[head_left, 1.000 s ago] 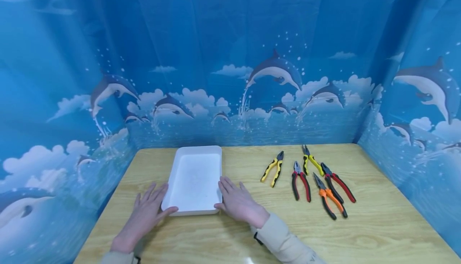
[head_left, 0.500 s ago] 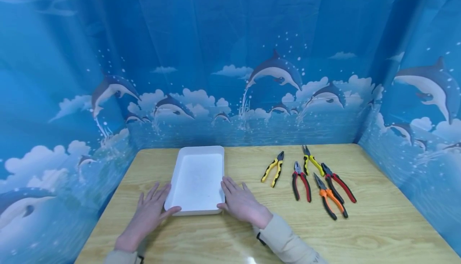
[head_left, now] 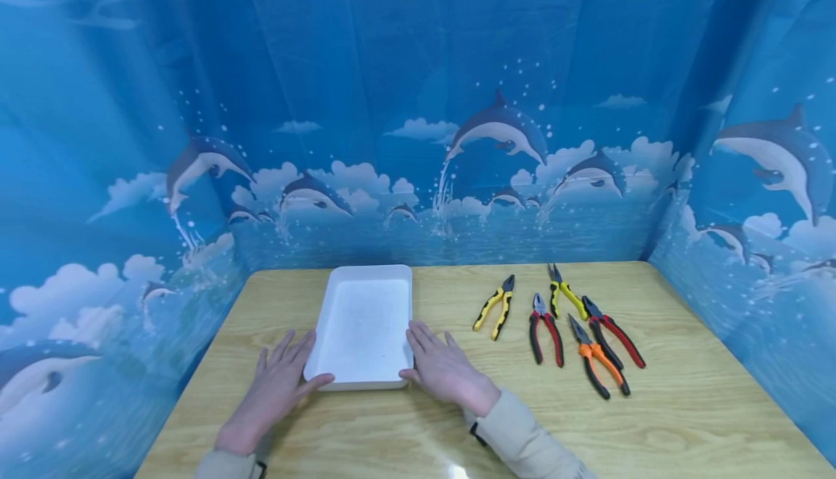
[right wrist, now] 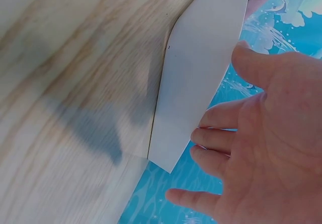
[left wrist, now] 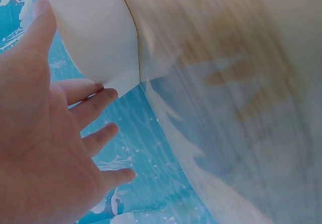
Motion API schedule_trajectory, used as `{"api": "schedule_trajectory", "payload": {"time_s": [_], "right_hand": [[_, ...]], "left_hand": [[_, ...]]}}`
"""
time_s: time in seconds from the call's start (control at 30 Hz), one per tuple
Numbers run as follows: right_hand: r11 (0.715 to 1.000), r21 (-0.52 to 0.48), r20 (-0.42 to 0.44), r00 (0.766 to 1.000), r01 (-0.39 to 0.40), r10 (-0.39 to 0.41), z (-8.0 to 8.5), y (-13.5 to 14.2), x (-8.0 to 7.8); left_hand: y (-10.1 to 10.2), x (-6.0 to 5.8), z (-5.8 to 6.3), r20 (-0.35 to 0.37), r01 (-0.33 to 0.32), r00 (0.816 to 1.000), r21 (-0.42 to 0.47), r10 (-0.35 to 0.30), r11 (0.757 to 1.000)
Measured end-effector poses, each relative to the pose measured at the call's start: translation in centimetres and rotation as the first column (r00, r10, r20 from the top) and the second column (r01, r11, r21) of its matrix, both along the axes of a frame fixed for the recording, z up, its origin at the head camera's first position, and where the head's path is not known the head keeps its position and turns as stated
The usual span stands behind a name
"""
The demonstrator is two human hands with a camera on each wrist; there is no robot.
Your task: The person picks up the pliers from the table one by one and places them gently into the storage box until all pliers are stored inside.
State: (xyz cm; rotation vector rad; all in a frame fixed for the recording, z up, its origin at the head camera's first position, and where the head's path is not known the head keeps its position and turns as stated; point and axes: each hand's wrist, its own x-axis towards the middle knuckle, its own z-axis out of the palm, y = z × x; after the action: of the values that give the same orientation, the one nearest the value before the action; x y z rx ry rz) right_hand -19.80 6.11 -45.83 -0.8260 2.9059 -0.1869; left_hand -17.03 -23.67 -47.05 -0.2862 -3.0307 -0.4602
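Observation:
A white rectangular tray (head_left: 363, 326) lies on the wooden table, left of the middle in the head view. My left hand (head_left: 279, 385) is at its near left corner, fingers stretched along the side and thumb at the front rim. On the opposite side my right hand (head_left: 449, 369) touches the right wall with straight fingers, its thumb at the near right corner. In the left wrist view, the left fingertips (left wrist: 111, 94) meet the tray's outer wall (left wrist: 95, 27). The right wrist view shows the right fingers (right wrist: 214, 139) against the outer wall (right wrist: 188, 78).
To the right lie several pliers: a yellow-and-black pair (head_left: 496, 308), a red-and-black pair (head_left: 546, 330), a lime-yellow pair (head_left: 565, 294), another red-and-black pair (head_left: 612, 332) and an orange-and-black pair (head_left: 597, 358). A blue dolphin-print curtain (head_left: 418, 101) surrounds the table (head_left: 692, 392) at the back and sides.
Both hands have slid the tray a little to the right across the table, keeping their places at its sides. The pliers have not moved.

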Motion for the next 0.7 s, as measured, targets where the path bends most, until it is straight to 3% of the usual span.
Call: {"api": "schedule_trajectory", "payload": {"time_s": [0.7], "right_hand": [[0.999, -0.038, 0.027, 0.999, 0.019, -0.018, 0.4, 1.1, 0.4]], "left_hand": [[1.0, -0.4, -0.3, 0.027, -0.005, 1.0, 0.005, 0.005, 1.0]]}}
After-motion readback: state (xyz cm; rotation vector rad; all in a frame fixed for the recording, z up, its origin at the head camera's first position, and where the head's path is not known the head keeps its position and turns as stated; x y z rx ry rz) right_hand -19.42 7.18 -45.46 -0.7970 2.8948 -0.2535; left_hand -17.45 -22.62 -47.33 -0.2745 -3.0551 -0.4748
